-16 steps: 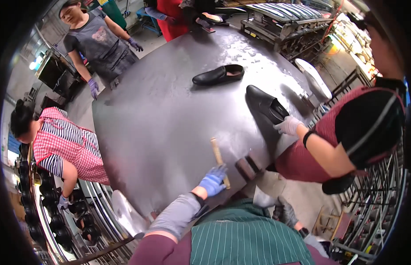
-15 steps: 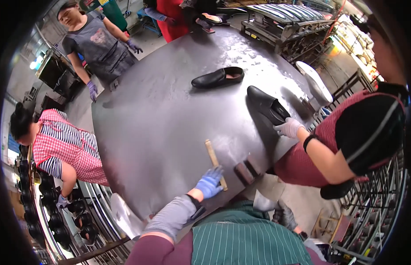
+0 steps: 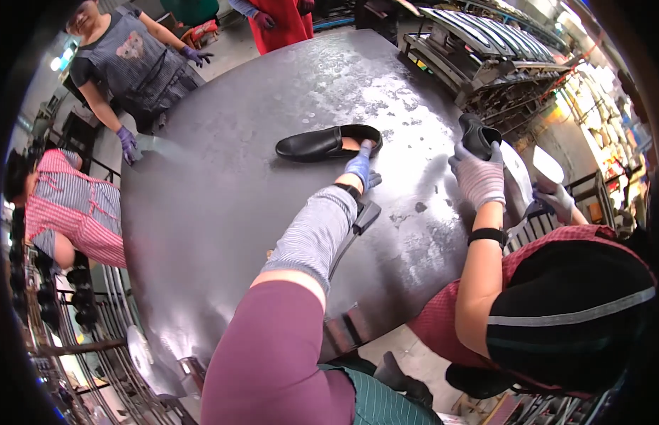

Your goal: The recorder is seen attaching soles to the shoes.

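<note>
My left hand [image 3: 360,168], in a blue glove, reaches over the metal table [image 3: 223,177] to a black slip-on shoe [image 3: 308,146]. Its fingers touch the heel end at the shoe's opening, while the thumb stays apart from it. The shoe lies on its sole, toe to the left. Beside my left wrist hangs a black device [image 3: 367,217]. A dark grey gloved shape by my green apron appears to be my right hand [image 3: 407,382]; its fingers are unclear. The end of a wooden stick [image 3: 270,253] shows beside my left sleeve, which hides the rest.
At right a co-worker holds another black shoe [image 3: 478,137] and a white piece [image 3: 548,164]. Two dark reddish blocks [image 3: 348,329] sit at the table's near edge. More people stand at the left and far sides. A metal rack [image 3: 485,42] stands beyond the table.
My left hand has left the wooden stick and moved forward to the shoe on the table. The co-worker's shoe is lifted and turned. My view has shifted.
</note>
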Action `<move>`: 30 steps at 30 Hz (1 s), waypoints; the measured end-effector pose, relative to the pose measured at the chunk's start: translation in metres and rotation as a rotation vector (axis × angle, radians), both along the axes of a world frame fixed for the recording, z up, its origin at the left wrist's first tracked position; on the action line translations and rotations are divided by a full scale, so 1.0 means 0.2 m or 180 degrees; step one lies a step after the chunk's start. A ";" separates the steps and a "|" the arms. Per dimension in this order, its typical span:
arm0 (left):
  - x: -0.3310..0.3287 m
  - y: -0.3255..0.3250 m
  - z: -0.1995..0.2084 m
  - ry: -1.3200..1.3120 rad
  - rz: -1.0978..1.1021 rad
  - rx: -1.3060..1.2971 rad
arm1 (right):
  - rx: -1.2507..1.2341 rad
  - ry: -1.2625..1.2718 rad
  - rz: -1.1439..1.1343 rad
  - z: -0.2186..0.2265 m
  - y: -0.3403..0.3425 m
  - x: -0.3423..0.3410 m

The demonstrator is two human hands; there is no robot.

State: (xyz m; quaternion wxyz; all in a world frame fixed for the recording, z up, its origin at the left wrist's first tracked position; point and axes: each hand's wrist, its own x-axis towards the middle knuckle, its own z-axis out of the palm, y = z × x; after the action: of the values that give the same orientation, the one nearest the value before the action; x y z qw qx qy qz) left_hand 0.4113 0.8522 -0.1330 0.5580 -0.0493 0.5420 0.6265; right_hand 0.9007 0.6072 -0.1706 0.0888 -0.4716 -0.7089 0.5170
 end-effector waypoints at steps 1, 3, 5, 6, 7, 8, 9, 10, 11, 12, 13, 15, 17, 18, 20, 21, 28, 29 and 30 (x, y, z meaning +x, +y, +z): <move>0.01 0.06 -0.03 -0.0153 -0.0005 -0.0124 | 0.0025 -0.0019 0.0016 0.03 0.07 0.04; -0.11 0.12 -0.15 -0.0267 -0.0006 -0.0309 | 0.0082 0.0032 0.0106 0.09 0.20 0.03; -0.02 0.17 -0.22 -0.0230 0.0479 -0.0101 | 0.0076 -0.0002 0.0062 0.17 0.24 0.07; 0.03 0.17 -0.24 -0.0230 0.0752 0.0109 | 0.0073 -0.0001 0.0047 0.20 0.25 0.08; -0.01 0.13 -0.32 -0.0244 0.0761 0.0089 | 0.0057 0.0047 0.0085 0.24 0.25 0.05; -0.13 0.03 -0.47 0.0174 0.0632 0.0429 | 0.0029 0.0164 0.0196 0.27 0.24 -0.01; -0.32 -0.14 -0.63 0.0667 0.0564 0.0729 | -0.0023 0.0339 0.0387 0.30 0.24 -0.09; -0.66 -0.50 -0.78 0.2784 0.0416 0.0238 | -0.0112 0.0660 0.0761 0.36 0.22 -0.21; -0.34 -0.40 -0.76 0.2112 0.0043 0.0526 | -0.0092 0.0477 0.0535 0.38 0.23 -0.20; -0.08 -0.42 -0.60 0.1528 -0.0288 0.0790 | -0.0050 0.0391 0.0353 0.40 0.22 -0.21; -0.18 -0.66 -0.63 0.1617 -0.0179 0.0691 | -0.0120 0.0534 0.0515 0.43 0.17 -0.30; -0.40 -1.21 -0.73 0.2680 -0.0152 0.0751 | -0.0308 0.0807 0.0874 0.50 0.03 -0.51; -0.17 -1.45 -0.32 0.2449 -0.0145 0.0547 | -0.0362 0.0854 0.0750 0.59 -0.14 -0.59; -0.07 -1.58 -0.05 0.2313 -0.0038 0.0335 | -0.0375 0.0905 0.0712 0.65 -0.24 -0.66; -0.08 -2.08 0.03 0.2576 0.0536 0.0623 | -0.1744 0.1824 0.0491 0.85 -0.40 -1.07; -0.09 -2.26 0.10 0.2907 0.0584 0.0583 | -0.1851 0.1840 0.0568 0.86 -0.46 -1.23; -0.31 -3.35 0.54 0.2781 0.0014 0.1415 | -0.0468 0.1866 0.0967 0.76 -1.23 -1.97; -0.40 -3.51 0.45 0.2443 0.0171 0.1865 | -0.1002 0.1963 0.0845 0.83 -1.39 -2.08; -0.47 -3.64 0.37 0.2090 0.0325 0.2312 | -0.1530 0.2046 0.0701 0.90 -1.57 -2.20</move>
State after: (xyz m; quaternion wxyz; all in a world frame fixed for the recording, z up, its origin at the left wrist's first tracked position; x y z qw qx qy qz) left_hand 0.3175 0.1235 -0.0580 0.3074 0.3220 0.4327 0.7840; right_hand 0.4602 0.2934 0.0103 0.1371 -0.2147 -0.5504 0.7951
